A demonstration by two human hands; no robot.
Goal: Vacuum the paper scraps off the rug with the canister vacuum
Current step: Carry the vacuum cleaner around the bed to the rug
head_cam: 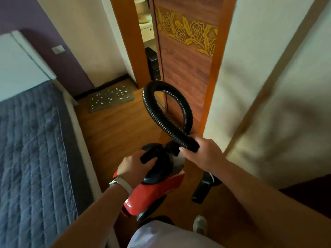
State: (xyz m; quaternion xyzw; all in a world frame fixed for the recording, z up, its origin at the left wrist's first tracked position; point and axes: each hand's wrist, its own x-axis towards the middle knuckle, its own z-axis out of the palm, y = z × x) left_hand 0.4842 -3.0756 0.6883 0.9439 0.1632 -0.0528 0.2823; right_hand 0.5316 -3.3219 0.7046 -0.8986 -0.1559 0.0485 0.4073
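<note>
Canister vacuum [157, 190]: left hand [133, 168] fingers clamped on handle; right hand [202, 152] fingers clamped on hose [168, 113] end. Rug [112, 99]: paper scraps [107, 97] scattered.

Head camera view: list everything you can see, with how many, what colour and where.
canister vacuum: one, red and black, carried above the floor, centre foreground
hose: one, black, looping up from the canister vacuum
rug: one, grey, on the floor in the far corner
paper scraps: many, white, scattered on the rug
bed: one, grey-blue quilted cover, left
door: one, brown with yellow rose carving, centre background
floor: one, orange-brown wood
black object: one, low under the right forearm, cannot tell what
watch: one, pale strap, left wrist
left hand: grips the canister vacuum's handle
right hand: grips the hose's end
</note>
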